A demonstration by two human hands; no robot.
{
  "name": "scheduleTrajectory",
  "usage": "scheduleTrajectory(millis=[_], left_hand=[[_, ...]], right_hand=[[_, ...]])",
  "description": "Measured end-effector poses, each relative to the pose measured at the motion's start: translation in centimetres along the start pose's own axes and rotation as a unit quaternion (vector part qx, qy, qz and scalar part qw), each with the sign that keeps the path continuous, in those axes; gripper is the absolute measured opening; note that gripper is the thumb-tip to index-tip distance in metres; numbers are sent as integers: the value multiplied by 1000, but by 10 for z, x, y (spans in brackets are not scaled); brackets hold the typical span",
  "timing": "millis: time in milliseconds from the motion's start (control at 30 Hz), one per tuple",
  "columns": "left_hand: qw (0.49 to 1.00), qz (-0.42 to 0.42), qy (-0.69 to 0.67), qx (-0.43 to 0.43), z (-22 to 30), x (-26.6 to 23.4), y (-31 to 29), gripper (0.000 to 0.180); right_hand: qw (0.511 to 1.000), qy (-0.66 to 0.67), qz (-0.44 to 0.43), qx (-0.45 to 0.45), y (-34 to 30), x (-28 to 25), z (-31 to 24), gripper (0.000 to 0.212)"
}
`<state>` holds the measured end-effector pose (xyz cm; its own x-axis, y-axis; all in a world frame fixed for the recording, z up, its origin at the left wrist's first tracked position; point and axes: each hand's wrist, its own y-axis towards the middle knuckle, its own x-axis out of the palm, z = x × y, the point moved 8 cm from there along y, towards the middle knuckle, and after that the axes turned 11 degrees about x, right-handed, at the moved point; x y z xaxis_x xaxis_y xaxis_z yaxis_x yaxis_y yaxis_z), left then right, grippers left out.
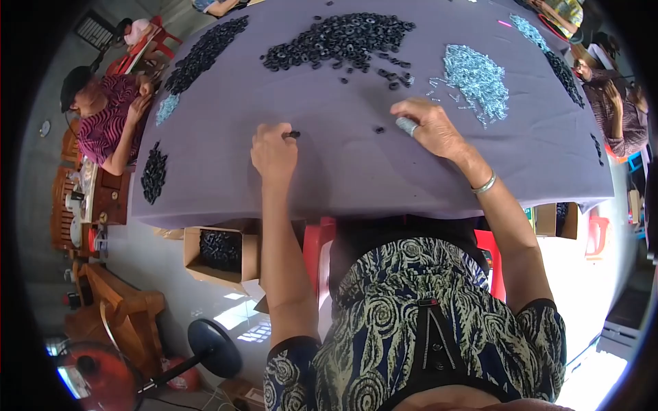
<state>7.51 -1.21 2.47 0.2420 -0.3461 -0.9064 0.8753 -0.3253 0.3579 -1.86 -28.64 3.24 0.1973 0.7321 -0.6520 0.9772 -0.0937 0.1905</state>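
Observation:
My left hand (274, 147) is closed over the purple-grey tablecloth, pinching a small black ring-like part (293, 134) between thumb and fingers. To the right, my right hand (432, 128) hovers with curled fingers and a pale cover (406, 125) on one digit. Whatever those fingers hold, if anything, is too small to make out. A single black piece (379, 129) lies on the cloth between my hands. Beyond the right hand is a heap of small silvery springs or clips (476, 81). A broad pile of black rings (343, 40) spreads farther back.
More black parts lie at the table's left, in a long heap (205, 55) and a small pile (154, 175). People sit along both sides. Below the table edge stands a cardboard box (250, 257) of black parts. A fan (99, 373) is at lower left.

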Motion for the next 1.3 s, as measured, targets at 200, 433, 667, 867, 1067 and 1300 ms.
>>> scheduleTrajectory(millis=[200, 433, 667, 867, 1067, 1300], left_hand=[[974, 162, -149, 61, 33, -19, 0, 23], [933, 122, -314, 128, 86, 6, -8, 15], [923, 61, -358, 127, 109, 23, -18, 12], [926, 49, -350, 130, 110, 28, -20, 13], [926, 43, -352, 128, 110, 31, -22, 12], [915, 69, -372, 138, 113, 28, -22, 16]], right_hand=[[974, -145, 11, -175, -8, 18, -31, 29], [962, -205, 8, -182, -11, 37, -35, 28], [976, -121, 128, -132, -6, -11, -17, 20], [996, -40, 79, -28, 21, -23, 16, 15], [974, -183, 114, -65, 61, -24, 17, 19], [950, -308, 25, -52, 84, 4, 27, 22]])
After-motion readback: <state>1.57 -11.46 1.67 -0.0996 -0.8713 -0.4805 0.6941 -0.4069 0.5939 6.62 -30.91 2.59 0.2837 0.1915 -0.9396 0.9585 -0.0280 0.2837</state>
